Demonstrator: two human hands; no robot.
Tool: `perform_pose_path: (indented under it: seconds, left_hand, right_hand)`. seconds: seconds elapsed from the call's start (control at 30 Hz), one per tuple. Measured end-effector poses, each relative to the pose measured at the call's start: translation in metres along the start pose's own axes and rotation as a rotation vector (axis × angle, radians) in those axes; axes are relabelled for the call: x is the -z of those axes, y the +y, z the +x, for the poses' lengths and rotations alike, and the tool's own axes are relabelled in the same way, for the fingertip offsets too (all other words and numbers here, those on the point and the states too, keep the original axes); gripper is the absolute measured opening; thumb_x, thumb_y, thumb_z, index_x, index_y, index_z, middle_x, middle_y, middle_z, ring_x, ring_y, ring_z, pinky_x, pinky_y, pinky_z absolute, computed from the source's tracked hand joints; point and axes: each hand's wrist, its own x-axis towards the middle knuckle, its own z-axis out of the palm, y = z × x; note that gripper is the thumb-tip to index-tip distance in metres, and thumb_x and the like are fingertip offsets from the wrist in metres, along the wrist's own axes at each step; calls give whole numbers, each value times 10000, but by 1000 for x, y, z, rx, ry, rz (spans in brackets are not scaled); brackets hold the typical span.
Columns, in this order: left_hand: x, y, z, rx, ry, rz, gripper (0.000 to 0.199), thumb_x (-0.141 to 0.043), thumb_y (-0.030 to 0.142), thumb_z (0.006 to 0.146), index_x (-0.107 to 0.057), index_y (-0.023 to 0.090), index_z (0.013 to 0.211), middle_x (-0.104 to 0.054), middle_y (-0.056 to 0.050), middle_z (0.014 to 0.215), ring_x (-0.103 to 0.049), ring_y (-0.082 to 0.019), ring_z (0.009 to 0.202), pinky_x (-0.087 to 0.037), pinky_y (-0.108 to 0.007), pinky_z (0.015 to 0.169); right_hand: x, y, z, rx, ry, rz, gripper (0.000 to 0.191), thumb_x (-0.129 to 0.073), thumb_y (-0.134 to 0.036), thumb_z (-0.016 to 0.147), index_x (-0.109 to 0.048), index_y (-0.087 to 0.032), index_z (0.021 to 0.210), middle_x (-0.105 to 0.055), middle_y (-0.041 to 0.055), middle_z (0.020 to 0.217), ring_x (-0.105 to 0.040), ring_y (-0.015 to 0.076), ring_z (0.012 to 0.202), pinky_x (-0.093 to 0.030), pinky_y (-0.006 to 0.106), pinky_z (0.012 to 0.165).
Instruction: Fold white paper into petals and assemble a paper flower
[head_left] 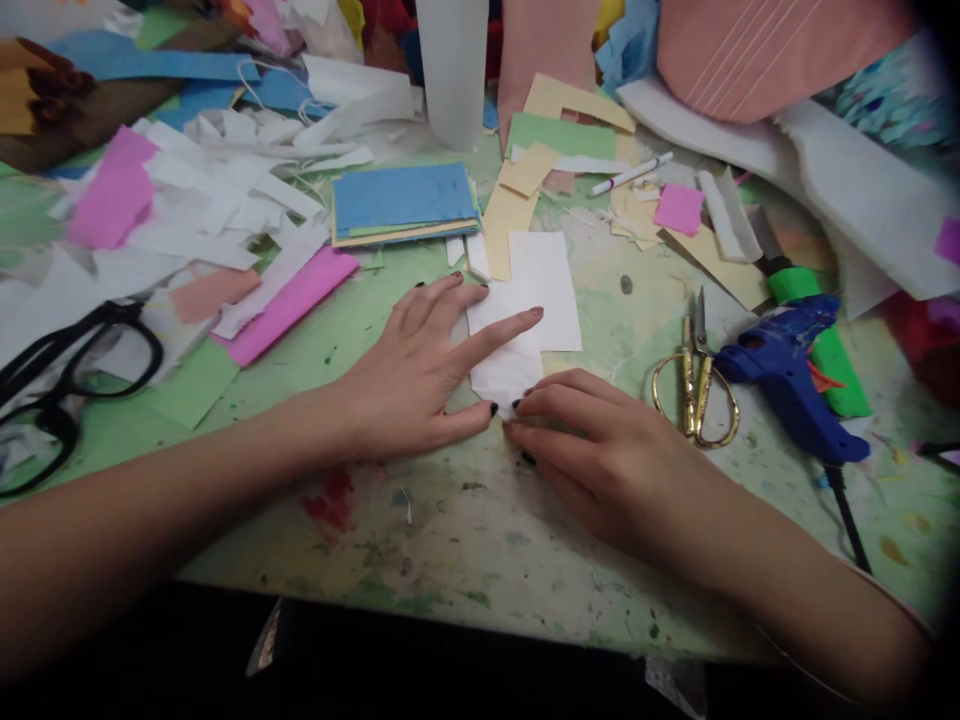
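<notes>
Between the left hand point(420, 370) and the right hand point(604, 445), a folded white piece point(499, 375) lies flat on the worktop point(450, 540). Relative to the left hand, it extends to the right, under the fingers and across the gap between forefinger and thumb. Relative to the right hand, it lies ahead and slightly to the left, its near end meeting the fingertips. Its long axis appears to run away from the person, roughly square to the left forefinger's reach; the near end narrows, with creases visible there.

Condition of the left hand: palm down, fingers spread wide, forefinger laid across the piece, thumb tip beside its near end. It covers more of the piece and is judged the steadying hand. Condition of the right hand: fingers bent and drawn close together at the narrowed end. Contact is noted; whether that end is pinched cannot be determined, since the thumb is largely hidden.

Just beyond the left forefinger, a white sheet point(559, 290) adjoins the folded piece and partly overlaps it in view; which is uppermost is unclear. Ahead of the left hand rests a stack of coloured sheets point(405, 197). To the right hand's right lie gold-handled scissors point(688, 390), with a blue glue gun point(795, 365) beyond, both untouched.
</notes>
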Motion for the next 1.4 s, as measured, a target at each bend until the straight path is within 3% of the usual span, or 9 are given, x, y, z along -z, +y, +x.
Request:
perform_pose_path:
  seconds: [0.73, 1.1, 1.4]
  left_hand:
    - [10, -8, 2, -13, -30, -80, 715, -506, 245, 806, -264, 333, 1472, -354, -90, 1388, -304, -339, 1275, -233, -564, 1074]
    - [8, -9, 1, -7, -17, -72, 712, -515, 255, 804, -274, 350, 1467, -344, -82, 1410, -300, -340, 1287, -239, -560, 1080]
    - [9, -8, 2, -3, -16, -86, 713, -527, 240, 793, -295, 348, 1458, -355, -83, 1416, -305, -347, 1287, -232, -566, 1081]
  right_hand:
    - [3, 0, 0, -5, -19, 2, 224, -493, -84, 891, -696, -110, 983, -648, 121, 970, -561, 240, 981, -508, 386, 840]
    - [-3, -5, 1, 0, -51, -124, 298, -437, -160, 950, -621, -98, 1176, -629, 131, 963, -539, 257, 991, -508, 420, 824]
    - [2, -4, -1, 14, -3, -61, 211, -511, -97, 891, -697, -94, 991, -673, 131, 957, -579, 256, 1019, -531, 406, 870]
